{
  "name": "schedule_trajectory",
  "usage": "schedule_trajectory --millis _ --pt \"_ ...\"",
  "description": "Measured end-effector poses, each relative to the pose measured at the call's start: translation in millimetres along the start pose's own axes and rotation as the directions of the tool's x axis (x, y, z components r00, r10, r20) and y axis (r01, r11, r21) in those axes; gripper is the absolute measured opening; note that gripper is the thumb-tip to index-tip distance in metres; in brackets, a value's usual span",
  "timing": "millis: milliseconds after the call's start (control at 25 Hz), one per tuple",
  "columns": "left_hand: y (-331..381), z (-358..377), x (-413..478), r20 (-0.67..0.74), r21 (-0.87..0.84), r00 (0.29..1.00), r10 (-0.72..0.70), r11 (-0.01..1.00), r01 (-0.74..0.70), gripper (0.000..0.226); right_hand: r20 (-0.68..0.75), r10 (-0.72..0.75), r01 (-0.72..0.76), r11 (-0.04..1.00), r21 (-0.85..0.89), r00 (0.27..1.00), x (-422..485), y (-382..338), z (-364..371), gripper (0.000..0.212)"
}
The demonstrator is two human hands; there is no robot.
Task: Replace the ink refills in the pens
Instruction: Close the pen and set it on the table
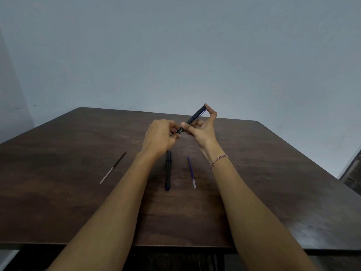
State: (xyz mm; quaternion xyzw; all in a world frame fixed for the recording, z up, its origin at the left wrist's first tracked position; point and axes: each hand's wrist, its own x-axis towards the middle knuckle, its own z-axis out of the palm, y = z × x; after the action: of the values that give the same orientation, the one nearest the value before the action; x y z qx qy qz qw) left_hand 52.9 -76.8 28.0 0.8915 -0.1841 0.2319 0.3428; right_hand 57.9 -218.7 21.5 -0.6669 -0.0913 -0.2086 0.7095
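Note:
A black pen (195, 116) is held slanted above the table, its far end up and to the right. My right hand (203, 130) holds its barrel between thumb and fingers, with the index fingertip at the upper end. My left hand (160, 137) pinches the pen's lower tip end. A second black pen (168, 171) lies on the table between my forearms. A blue refill (191, 171) lies just right of it. A dark refill (113, 167) lies further left.
The dark wooden table (273, 173) reaches a pale blue wall at the back. Its near edge runs under my forearms, and its right edge drops off to a dark floor strip (351, 173).

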Motion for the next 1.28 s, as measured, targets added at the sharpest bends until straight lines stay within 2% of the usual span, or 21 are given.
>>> schedule_trajectory --millis 200,320,400,480,560,640,760,840,920,1160,1280 --pt "7 3 0 0.166 -0.253 0.986 0.014 0.967 0.029 0.035 -0.020 0.085 -0.085 0.996 0.002 0.996 4 3 -22 0.091" --pt "7 0 0 0.245 -0.343 0.968 0.059 0.939 0.029 0.043 -0.045 0.137 -0.134 0.990 0.050 0.990 6 2 -33 0.088" --pt "9 0 0 0.248 -0.393 0.966 0.076 0.919 0.028 0.043 -0.060 0.146 -0.139 0.985 0.098 0.988 7 0 -34 0.075" --pt "13 1 -2 0.244 -0.398 0.965 0.099 0.917 0.006 0.045 -0.131 0.148 -0.134 0.985 0.109 0.980 7 -2 -31 0.051" --pt "22 8 -7 0.258 -0.346 0.957 0.136 0.937 -0.040 0.053 -0.228 0.137 -0.138 0.990 0.013 0.964 6 -3 -32 0.040" --pt "36 16 -16 0.262 -0.212 0.950 0.168 0.971 -0.114 0.063 -0.256 0.146 -0.176 0.979 -0.098 0.956 2 -4 -40 0.045" --pt "61 34 -28 0.246 0.078 0.945 0.217 0.967 -0.243 0.081 -0.173 0.210 -0.260 0.900 -0.350 0.962 -8 -2 -61 0.058" --pt "75 47 -36 0.249 0.108 0.933 0.260 0.950 -0.294 0.087 -0.129 0.231 -0.265 0.814 -0.517 0.964 -15 -3 -79 0.063" --pt "84 55 -43 0.250 0.101 0.924 0.291 0.941 -0.323 0.092 -0.142 0.231 -0.270 0.774 -0.572 0.963 -20 -5 -96 0.065" --pt "92 66 -55 0.193 0.259 0.933 0.304 0.901 -0.348 0.118 -0.177 0.128 -0.211 0.765 -0.608 0.976 -30 2 -114 0.060" --pt "90 67 -57 0.197 0.300 0.936 0.291 0.891 -0.340 0.125 -0.202 0.168 -0.262 0.635 -0.726 0.965 -30 4 -111 0.054"
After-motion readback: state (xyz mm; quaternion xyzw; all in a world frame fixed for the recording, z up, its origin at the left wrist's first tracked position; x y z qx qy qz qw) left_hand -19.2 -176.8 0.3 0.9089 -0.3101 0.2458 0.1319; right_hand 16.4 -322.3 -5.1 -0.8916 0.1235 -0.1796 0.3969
